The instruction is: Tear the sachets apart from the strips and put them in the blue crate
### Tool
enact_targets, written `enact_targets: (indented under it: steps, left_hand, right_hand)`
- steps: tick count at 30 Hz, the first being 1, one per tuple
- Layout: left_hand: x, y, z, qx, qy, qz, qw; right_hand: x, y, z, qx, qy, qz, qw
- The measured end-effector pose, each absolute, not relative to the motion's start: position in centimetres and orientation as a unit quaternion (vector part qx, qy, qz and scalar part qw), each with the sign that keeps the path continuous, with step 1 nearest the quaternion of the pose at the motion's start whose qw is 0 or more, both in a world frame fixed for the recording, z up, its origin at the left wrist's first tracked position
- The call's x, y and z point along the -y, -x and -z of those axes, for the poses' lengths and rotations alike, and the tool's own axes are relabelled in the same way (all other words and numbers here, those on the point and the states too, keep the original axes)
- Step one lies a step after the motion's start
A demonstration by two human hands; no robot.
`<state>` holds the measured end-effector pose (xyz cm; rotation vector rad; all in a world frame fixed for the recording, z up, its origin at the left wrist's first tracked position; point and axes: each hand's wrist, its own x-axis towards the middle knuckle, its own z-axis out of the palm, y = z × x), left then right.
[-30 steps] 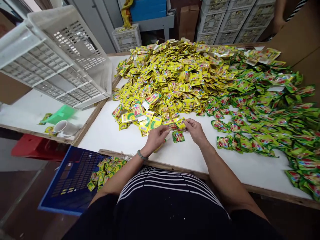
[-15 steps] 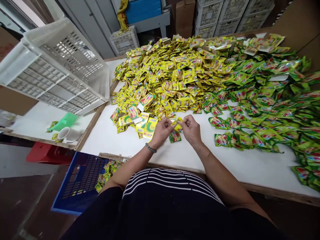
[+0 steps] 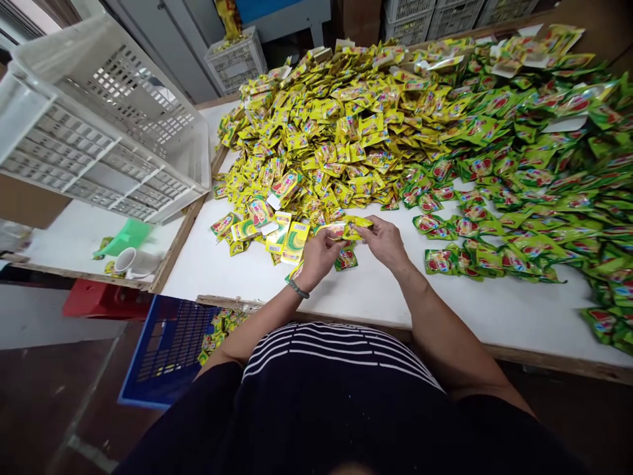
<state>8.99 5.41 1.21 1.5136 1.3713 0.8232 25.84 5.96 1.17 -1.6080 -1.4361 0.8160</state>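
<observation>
My left hand (image 3: 319, 257) is closed on a yellow packet (image 3: 337, 229), thumb and fingers pinching its left side. My right hand (image 3: 390, 244) grips the right part of the yellow wrapping (image 3: 357, 228). Whether this is one packet or two joined end to end, I cannot tell. Just below the fingers a green packet (image 3: 346, 259) lies on the white tabletop (image 3: 386, 287). Flat yellow-and-green cartons (image 3: 295, 241) rest left of my left hand. Behind both hands rises a large heap of yellow packets (image 3: 336, 132).
Green packets (image 3: 494, 227) spread over the right side in rows and piles. A white crate (image 3: 109, 125) stands tilted at the left, above a white mug (image 3: 136, 262) and a green scoop-like piece (image 3: 128, 237). Below the table edge sits a blue crate (image 3: 165, 349) containing packets.
My fingers, close together before, are a little farther apart, and more of the yellow wrapping shows between them. The camera view has shifted slightly, moving the background up.
</observation>
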Motion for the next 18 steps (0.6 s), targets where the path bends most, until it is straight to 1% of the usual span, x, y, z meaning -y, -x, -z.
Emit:
enact_targets:
  steps: [2,3,4,6,8,10,14,16,18]
  left_hand:
    - [-5.3,-9.1,-0.9,-0.587,-0.707,-0.228,0.322]
    - [-5.2,-9.2,-0.7,-0.588,-0.739,-0.184,0.273]
    - [-5.2,-9.4,-0.5,-0.584,-0.760,-0.152,0.240]
    - [-5.4,-9.6,-0.1,-0.577,-0.776,-0.128,0.220]
    - [-5.7,-9.5,0.4,-0.583,-0.755,-0.149,0.259]
    - [-6.0,-8.9,0.7,-0.584,-0.707,-0.203,0.343]
    - [-6.9,-7.2,0.8,-0.521,-0.595,-0.318,0.523]
    - [-7.2,-6.6,0.5,-0.472,-0.540,-0.339,0.609]
    - [-7.4,-6.4,0.2,-0.424,-0.491,-0.336,0.682]
  right_hand:
    - [-6.0,-26.7,-1.2,0.586,0.651,-0.292,0.384]
    - [-6.0,-27.0,-1.3,0.591,0.655,-0.281,0.378]
    - [-6.0,-27.2,-1.4,0.595,0.657,-0.274,0.373]
    - [-5.9,-27.3,-1.6,0.603,0.658,-0.269,0.363]
    - [-5.9,-27.5,-1.8,0.613,0.652,-0.275,0.351]
    - [-5.8,-27.8,-2.0,0.617,0.637,-0.300,0.350]
    - [-5.6,-27.8,-2.4,0.623,0.554,-0.417,0.362]
    - [-5.5,-27.2,-2.5,0.638,0.504,-0.469,0.346]
    - [-5.3,-26.5,-2.2,0.659,0.489,-0.463,0.336]
